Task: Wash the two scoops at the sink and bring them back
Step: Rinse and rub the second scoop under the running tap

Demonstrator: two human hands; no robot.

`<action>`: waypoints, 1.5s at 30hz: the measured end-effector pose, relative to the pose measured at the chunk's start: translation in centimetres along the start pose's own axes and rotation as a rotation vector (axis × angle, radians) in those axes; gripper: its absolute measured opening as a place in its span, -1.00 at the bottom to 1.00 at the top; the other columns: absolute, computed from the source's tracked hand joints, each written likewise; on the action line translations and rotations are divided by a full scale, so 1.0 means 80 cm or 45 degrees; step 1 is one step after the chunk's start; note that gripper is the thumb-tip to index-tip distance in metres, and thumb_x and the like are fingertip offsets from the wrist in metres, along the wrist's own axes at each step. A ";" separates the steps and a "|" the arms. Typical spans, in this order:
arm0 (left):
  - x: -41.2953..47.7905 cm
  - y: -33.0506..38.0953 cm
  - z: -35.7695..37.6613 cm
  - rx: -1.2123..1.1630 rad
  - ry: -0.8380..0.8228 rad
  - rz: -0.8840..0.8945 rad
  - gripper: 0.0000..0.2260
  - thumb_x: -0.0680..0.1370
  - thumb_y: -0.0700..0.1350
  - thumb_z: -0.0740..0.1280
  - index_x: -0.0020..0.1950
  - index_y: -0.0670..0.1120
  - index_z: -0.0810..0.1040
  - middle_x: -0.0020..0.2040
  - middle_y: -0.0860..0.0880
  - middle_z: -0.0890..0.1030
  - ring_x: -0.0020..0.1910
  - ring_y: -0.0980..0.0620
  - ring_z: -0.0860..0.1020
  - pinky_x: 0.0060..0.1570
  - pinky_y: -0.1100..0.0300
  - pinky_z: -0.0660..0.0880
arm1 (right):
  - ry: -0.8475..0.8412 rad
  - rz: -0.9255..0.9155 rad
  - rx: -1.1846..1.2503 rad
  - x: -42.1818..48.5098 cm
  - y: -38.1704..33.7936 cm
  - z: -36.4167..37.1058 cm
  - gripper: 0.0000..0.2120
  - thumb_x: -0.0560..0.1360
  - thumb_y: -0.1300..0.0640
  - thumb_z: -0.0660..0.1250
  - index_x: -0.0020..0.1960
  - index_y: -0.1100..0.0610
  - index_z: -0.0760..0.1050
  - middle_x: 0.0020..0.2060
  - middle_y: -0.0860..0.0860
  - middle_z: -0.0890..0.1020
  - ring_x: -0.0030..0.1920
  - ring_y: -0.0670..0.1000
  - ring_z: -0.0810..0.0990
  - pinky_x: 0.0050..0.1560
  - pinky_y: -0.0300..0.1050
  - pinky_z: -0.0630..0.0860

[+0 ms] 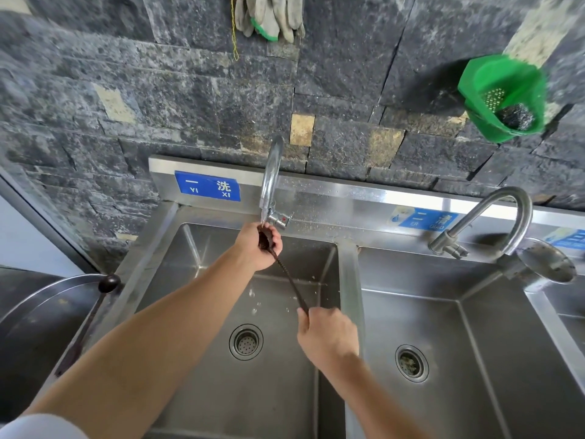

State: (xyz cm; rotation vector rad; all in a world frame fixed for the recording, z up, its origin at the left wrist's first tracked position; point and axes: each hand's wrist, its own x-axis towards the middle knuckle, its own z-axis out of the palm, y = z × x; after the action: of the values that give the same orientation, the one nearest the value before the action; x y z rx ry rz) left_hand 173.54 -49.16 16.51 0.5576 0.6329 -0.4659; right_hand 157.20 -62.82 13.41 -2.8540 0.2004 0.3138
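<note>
A dark, long-handled scoop [291, 282] is held over the left steel sink basin [202, 299]. My left hand [258, 248] wraps around its bowl right under the spout of the left faucet [271, 175]. My right hand [329, 339] grips the end of the handle near the divider between the basins. Water drops splash in the basin below. The second dark scoop [95, 307] lies on the sink's left rim, bowl away from me, untouched.
A right basin [443, 327] with its own curved faucet [512, 217] and a round metal disc sits beside it. A green basket [503, 96] with steel wool and grey gloves [272, 17] hang on the stone wall. A large metal pot [41, 312] stands at left.
</note>
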 end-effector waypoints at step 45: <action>0.024 0.011 -0.038 -0.326 0.096 -0.136 -0.55 0.57 -0.05 0.21 -0.46 -0.24 0.54 -0.38 -0.14 0.54 -0.48 -0.01 0.52 -0.52 0.23 0.52 | -0.342 0.213 1.136 0.308 -0.108 -0.023 -0.26 0.56 -0.31 0.05 0.52 0.20 0.22 0.42 0.17 0.38 0.25 0.15 0.48 0.26 0.10 0.41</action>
State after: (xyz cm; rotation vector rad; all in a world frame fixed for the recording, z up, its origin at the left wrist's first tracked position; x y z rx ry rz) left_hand 174.17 -47.07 13.50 0.3007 0.7841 -0.4571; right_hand 182.80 -57.72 11.56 -1.8999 0.4043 0.4855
